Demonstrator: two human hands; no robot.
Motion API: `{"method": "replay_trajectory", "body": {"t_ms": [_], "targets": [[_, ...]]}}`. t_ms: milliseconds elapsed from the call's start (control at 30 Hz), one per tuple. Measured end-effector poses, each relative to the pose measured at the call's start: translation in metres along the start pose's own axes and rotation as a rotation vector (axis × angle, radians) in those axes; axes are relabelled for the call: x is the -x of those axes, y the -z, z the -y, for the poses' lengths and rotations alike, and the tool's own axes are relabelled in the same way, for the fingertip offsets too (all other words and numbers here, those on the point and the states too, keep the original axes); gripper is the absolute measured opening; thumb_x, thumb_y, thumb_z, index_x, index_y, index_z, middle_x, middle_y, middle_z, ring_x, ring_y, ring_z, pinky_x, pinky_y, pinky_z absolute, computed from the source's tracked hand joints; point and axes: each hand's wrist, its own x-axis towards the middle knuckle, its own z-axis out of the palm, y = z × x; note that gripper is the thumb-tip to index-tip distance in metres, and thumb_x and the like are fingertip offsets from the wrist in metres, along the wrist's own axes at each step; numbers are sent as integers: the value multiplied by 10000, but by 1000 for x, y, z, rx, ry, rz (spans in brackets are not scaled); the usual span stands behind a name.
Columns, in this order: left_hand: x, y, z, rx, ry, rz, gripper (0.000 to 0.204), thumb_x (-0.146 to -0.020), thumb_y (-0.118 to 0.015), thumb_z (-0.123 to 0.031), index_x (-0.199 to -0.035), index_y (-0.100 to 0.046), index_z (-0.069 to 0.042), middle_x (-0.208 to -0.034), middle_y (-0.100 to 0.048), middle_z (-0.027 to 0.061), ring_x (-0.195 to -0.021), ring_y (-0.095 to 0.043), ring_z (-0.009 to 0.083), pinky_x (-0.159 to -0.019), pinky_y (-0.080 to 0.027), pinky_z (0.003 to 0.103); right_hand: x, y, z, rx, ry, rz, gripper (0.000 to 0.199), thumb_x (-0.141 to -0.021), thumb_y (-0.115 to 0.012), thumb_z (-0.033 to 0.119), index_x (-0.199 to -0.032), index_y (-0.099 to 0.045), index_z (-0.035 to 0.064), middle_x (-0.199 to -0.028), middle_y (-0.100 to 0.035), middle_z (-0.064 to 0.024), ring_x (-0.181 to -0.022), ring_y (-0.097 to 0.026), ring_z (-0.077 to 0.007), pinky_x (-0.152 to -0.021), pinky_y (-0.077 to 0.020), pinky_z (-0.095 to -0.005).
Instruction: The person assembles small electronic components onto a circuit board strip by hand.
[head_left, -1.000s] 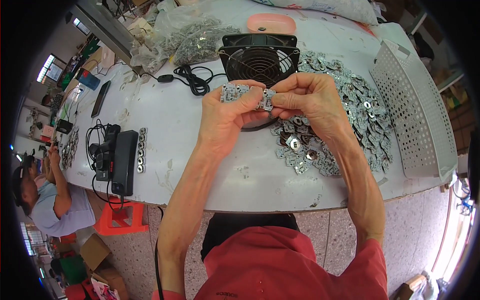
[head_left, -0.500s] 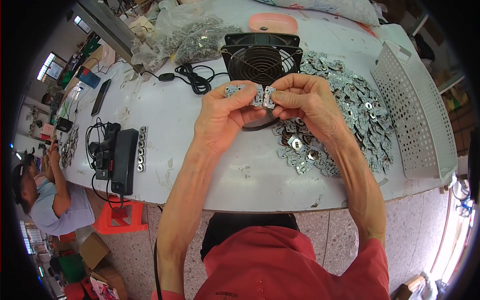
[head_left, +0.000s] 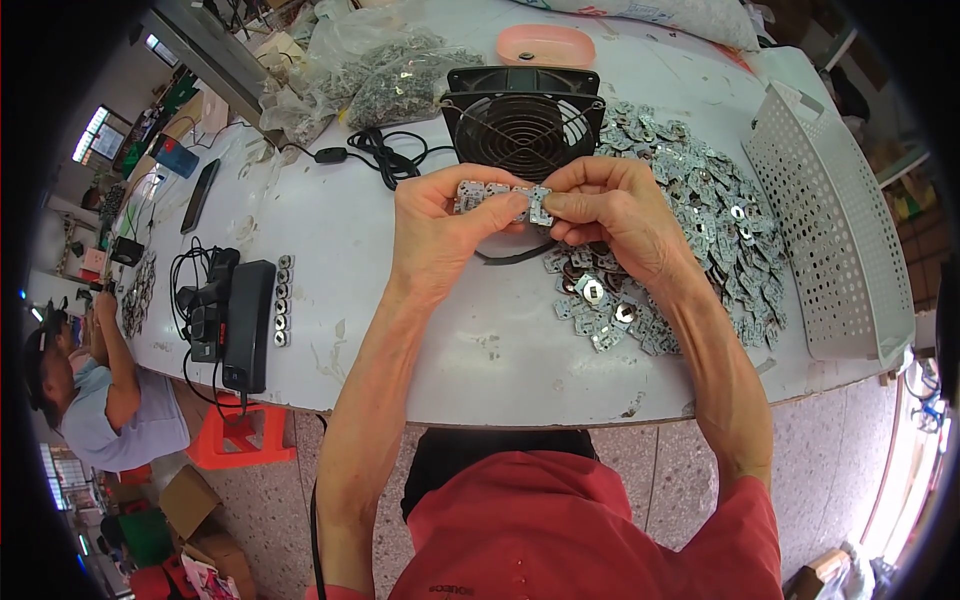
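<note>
A short row of small silvery metal plates (head_left: 474, 193) is pinched in my left hand (head_left: 432, 228), the thumb lying across its front. My right hand (head_left: 630, 212) grips a single small metal plate (head_left: 540, 207) between thumb and fingertips, up against the right end of that row. Whether the two are joined I cannot tell. Both hands are raised over the table, just in front of a black fan (head_left: 525, 130). To the right, partly behind my right hand and forearm, spreads a large pile of similar metal plates (head_left: 715, 220).
A white perforated basket (head_left: 835, 220) stands at the right edge. On the left lie a black power strip (head_left: 248, 325), a row of metal pieces (head_left: 283, 300) and a phone (head_left: 201, 195). Bags of metal parts (head_left: 410, 80) and a pink dish (head_left: 546, 45) are behind. A co-worker (head_left: 110, 400) sits far left.
The single plate has come up against the end of the row, where a narrow gap showed before. My left thumb has shifted right along the row.
</note>
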Motion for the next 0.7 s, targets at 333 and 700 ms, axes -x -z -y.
{"method": "replay_trajectory", "body": {"t_ms": [333,700], "targets": [[-5,1,10,-78,-17,-34,107,-751,-665,-1,-850,-659,38,-720,-650,59,-614,-594,75,-554,-495,193,-9,-1,-8,95,31,-26,128,-763,-634,19,-876,-636,-41,-724,-625,-73,-608,-596,-110,-551,-479,-195],[-5,6,12,25,107,-15,113,-786,-649,-12,-894,-641,23,-816,-647,92,-684,-623,138,-639,-550,265,-7,-3,-10,21,73,-42,127,-751,-636,-5,-865,-628,-63,-729,-635,-96,-607,-607,-122,-559,-499,-198]]}}
